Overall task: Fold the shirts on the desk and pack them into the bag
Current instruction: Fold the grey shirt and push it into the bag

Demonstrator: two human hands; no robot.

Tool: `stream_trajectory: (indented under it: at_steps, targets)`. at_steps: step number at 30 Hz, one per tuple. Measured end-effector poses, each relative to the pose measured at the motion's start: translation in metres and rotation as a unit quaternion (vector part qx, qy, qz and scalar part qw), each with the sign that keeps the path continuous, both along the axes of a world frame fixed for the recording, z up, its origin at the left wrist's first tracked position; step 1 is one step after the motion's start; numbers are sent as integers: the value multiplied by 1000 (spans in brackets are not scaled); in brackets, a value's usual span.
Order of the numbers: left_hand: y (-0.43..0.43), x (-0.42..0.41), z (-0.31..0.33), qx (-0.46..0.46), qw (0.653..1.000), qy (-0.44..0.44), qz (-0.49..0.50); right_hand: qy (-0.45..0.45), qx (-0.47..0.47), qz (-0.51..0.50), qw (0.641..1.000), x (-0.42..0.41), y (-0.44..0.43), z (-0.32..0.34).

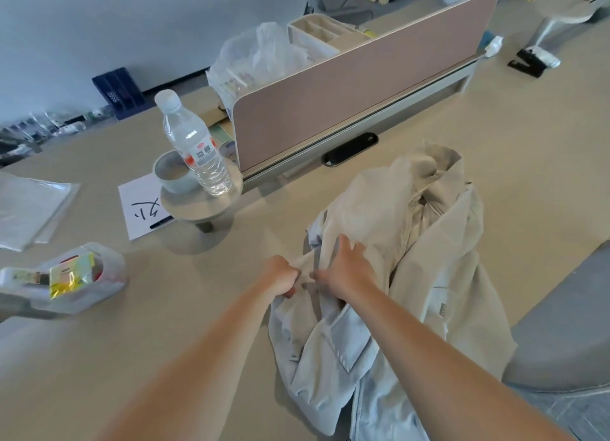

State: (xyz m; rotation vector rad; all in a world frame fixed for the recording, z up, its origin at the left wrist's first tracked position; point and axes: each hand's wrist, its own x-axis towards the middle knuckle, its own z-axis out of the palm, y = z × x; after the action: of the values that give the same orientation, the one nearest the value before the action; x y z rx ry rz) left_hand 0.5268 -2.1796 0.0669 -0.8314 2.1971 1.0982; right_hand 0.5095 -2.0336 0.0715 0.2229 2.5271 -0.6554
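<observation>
Head view: at the near edge of the bench [171, 315], a pale blue shirt [330, 358] lies crumpled, partly under a cream shirt [412, 223]. Both look soft, light and limp, and are best taken at the collar or shoulders. Left hand [280, 275] fingers curl round the cream shirt's edge; right hand [346, 269] fingers are spread, pressing the cloth. At left, a clear pouch [109, 269] holds snack packets. Farther off, the plastic bag [260, 58] has indistinct contents.

Two shirts are lying under the fingers [353, 249]: one cream shirt [445, 275], one pale-blue shirt [317, 368]. One water bottle [194, 143], one bowl [171, 173] and one snack bag [71, 275] are standing left of the fingers.
</observation>
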Motion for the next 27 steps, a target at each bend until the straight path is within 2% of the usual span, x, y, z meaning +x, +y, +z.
stream_trajectory:
  at_steps: [3, 6, 10, 15, 19, 22, 27]
  targets:
    - [-2, 2, 0, -41, 997, 6, -70, -5, 92, 38, 995, 9, 0, -8]
    - [-4, 6, 11, -46, 992, 15, -115, 1, 111, 72, 991, 17, 8, -5]
    - [-14, 15, 28, -23, 991, 37, -127, 47, 88, 27, 995, 24, 18, 17]
    - [-15, 34, 47, 88, 987, 41, -129, 91, 62, -49, 993, 33, 33, 48]
    - [2, 50, 54, 155, 986, 30, -61, 65, -1, -78, 995, 48, 40, 56]
    - [5, 58, 51, 152, 986, 28, -65, 48, -53, -101, 992, 58, 41, 56]
    - [13, 77, 42, 223, 972, -40, -63, 33, -132, -121, 983, 68, 33, 57]
